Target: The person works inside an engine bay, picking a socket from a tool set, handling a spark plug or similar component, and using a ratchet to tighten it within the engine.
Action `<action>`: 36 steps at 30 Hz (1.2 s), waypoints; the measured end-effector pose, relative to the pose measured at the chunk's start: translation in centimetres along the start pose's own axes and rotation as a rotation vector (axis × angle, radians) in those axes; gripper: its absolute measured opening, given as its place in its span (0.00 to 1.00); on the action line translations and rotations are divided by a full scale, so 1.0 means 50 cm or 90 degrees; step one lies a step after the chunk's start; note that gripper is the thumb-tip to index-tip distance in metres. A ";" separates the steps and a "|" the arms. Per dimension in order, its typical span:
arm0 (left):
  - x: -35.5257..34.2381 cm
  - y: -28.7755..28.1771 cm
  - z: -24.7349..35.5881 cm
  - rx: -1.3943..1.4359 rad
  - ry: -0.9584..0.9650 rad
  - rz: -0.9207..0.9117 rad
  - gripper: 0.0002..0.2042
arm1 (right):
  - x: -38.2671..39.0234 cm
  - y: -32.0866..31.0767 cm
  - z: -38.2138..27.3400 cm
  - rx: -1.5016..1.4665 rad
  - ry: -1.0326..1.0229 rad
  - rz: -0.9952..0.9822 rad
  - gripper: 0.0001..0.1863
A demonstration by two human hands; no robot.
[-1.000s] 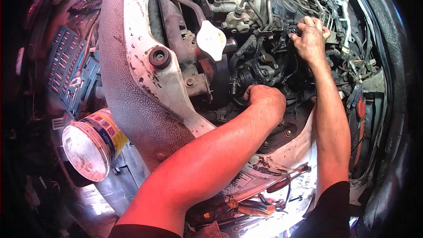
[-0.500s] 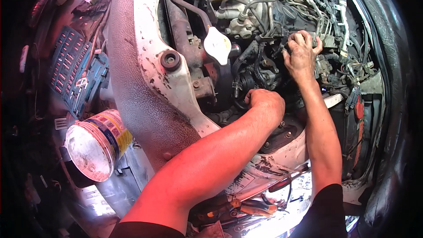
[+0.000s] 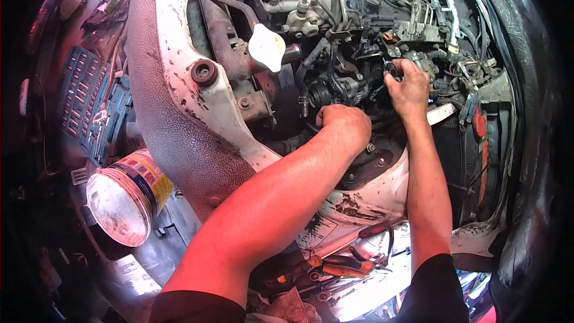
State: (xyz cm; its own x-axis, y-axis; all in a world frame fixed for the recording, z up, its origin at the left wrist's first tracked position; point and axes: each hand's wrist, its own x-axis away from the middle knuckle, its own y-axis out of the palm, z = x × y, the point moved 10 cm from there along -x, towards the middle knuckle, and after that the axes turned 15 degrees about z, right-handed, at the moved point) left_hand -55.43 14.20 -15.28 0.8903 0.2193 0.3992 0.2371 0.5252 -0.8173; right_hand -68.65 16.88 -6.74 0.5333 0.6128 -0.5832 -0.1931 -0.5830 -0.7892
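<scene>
My left hand point(image 3: 345, 124) reaches down into the engine bay with its fingers curled inward, beside a black ribbed round part point(image 3: 318, 94). What those fingers hold is hidden by the hand itself. Farther right, my right hand point(image 3: 410, 88) has its thumb and forefinger closed on a small dark part point(image 3: 390, 70) among the hoses and wires. Just beyond that hand sits a metal bracket point(image 3: 412, 33) with a small orange-brown piece point(image 3: 390, 37) beside it. The engine point(image 3: 317, 0), with its pipes and hoses, lies ahead of both hands.
A white filler cap point(image 3: 266, 46) stands left of the hands. The white body panel point(image 3: 179, 54) borders the bay. Orange-handled pliers point(image 3: 345, 265) and other tools lie near me. At the left are a bucket point(image 3: 119, 206) and a blue socket set case point(image 3: 89, 98).
My right hand has come down and nearer, off the bracket, and now pinches a small dark part. My left hand stays in place while the whole view shifts slightly.
</scene>
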 end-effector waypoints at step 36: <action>-0.010 -0.098 -0.013 0.038 0.049 0.186 0.12 | 0.008 0.078 0.096 -0.167 0.249 -0.174 0.17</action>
State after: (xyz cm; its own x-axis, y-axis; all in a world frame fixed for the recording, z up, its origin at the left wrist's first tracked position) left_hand -56.78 10.97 -11.74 0.9446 0.3070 0.1164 -0.0548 0.4971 -0.8660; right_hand -73.16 17.42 -10.98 0.8116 0.5455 -0.2091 0.1810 -0.5750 -0.7979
